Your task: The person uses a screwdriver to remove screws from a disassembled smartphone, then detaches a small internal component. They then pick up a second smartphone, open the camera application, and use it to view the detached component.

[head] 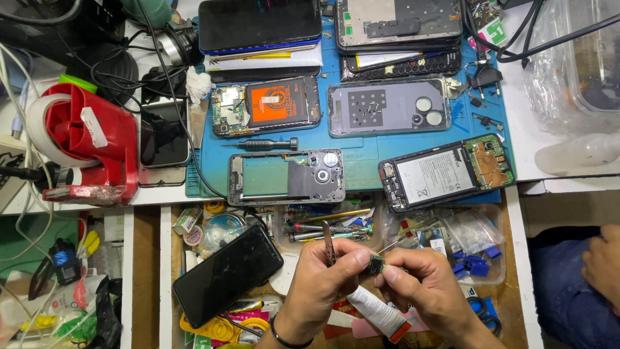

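Covering most of the bench, a blue repair mat [361,161] carries opened phones, among them a phone frame [286,177] near its front edge. Below, an open drawer [510,258] holds a black phone [227,274] lying at a slant. Over the drawer, the left hand [323,278] and right hand [423,281] meet — fingertips of both pinched together on a small green component [376,264] — while the left also grips tweezers [329,242]. A white glue tube [374,313] lies beneath them.

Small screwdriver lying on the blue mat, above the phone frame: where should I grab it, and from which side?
Grip the screwdriver by its dark knurled handle near the cap at the right end, coming straight down from above. It lies flat and level on the blue mat, thin tip pointing left, with bare mat along both long sides, so fingers probably fit there. The opened phone and phone frame sit close.
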